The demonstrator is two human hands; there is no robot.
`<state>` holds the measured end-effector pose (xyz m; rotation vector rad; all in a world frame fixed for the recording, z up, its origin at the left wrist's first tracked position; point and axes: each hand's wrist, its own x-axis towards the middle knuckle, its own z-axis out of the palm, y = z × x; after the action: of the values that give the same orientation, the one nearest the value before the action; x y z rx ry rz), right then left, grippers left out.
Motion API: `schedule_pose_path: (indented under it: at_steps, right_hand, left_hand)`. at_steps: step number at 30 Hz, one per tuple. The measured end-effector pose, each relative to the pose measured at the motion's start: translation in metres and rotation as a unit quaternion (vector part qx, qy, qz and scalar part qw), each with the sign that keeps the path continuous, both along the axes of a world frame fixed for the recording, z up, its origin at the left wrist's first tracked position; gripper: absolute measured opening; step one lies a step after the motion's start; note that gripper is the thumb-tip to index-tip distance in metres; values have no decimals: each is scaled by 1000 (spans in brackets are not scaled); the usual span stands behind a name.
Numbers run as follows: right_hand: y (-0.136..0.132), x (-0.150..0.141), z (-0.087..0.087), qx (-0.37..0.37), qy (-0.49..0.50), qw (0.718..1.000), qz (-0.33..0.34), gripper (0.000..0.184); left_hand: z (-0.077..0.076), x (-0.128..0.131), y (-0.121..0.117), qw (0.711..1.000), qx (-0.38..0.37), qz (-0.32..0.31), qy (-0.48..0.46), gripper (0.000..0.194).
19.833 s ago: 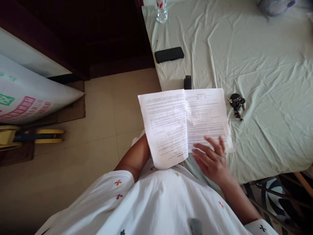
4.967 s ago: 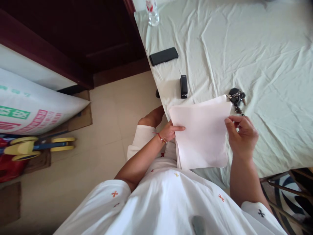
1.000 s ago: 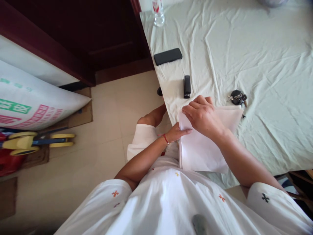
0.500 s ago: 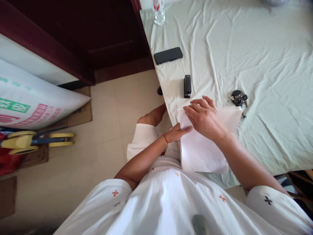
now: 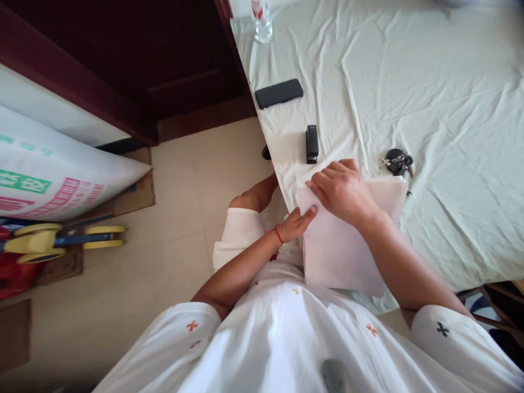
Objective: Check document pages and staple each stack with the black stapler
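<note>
White sheets of paper (image 5: 339, 256) lie in a stack at the near left corner of the table, partly past its edge. My left hand (image 5: 297, 224), with a red cord on the wrist, grips the stack's left edge, thumb on top and fingers hidden beneath. Across the far edge of the paper, my right hand (image 5: 341, 191) bends its fingers down onto the sheets near the upper left corner; its fingertips are partly hidden. Just beyond that hand a black stapler (image 5: 311, 144) rests on the cloth, touched by neither hand.
A pale green, wrinkled cloth (image 5: 462, 164) covers the table. On it are a bunch of keys (image 5: 396, 162) right of the paper, a black phone (image 5: 279, 94) and a clear bottle (image 5: 262, 24). Leftward on the floor are a large white sack (image 5: 61, 169) and a yellow-wheeled toy (image 5: 65, 240).
The fingers of my right hand have curled in more over the paper's far edge. My left thumb has drawn back slightly to the left. The view has shifted a little.
</note>
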<state>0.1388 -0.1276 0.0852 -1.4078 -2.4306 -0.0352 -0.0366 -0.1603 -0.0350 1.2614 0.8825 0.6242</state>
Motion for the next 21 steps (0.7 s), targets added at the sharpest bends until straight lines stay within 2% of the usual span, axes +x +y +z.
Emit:
schedule_pose_path:
  at_steps: [4, 7, 10, 17, 19, 21]
  right_hand:
    - [2, 44, 12, 25, 37, 998, -50, 36]
    - [-5, 67, 19, 7, 31, 999, -14, 35]
    - [-14, 76, 18, -8, 19, 1000, 13, 33]
    - [-24, 91, 12, -13, 28, 999, -35, 30]
    - [-26, 99, 14, -35, 52, 997, -40, 33]
    - [-28, 106, 11, -82, 123, 988, -50, 34]
  left_hand:
    - [3, -2, -1, 1000, -11, -15, -13, 81]
    - [3, -2, 1, 999, -26, -13, -21, 85]
    - [3, -1, 2, 997, -51, 2, -51, 87]
    - [1, -2, 2, 996, -56, 14, -71, 82]
    - [4, -2, 2, 995, -65, 27, -73, 84]
    - [9, 0, 2, 993, -79, 45, -78, 87]
